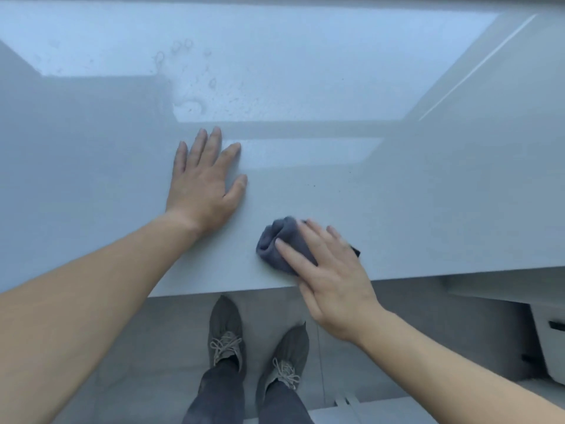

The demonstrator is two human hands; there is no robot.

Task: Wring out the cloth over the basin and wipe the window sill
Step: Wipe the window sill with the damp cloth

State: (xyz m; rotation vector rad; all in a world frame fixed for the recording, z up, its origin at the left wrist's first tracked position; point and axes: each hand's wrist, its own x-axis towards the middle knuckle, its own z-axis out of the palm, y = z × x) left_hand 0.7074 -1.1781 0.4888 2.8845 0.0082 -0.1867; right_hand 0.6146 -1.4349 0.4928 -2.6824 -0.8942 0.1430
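Observation:
The wide pale grey window sill (397,209) fills the upper and middle part of the view. A bunched grey-blue cloth (275,243) lies on it close to the front edge. My right hand (330,270) presses flat on the cloth with straight fingers and covers its right part. My left hand (204,182) rests flat on the bare sill, fingers spread, up and to the left of the cloth. No basin is in view.
Wet droplets and smears (195,84) mark the glossy back part of the sill. Below the sill's front edge are the grey floor (153,347) and my two shoes (226,335). A white container (550,341) stands at the lower right.

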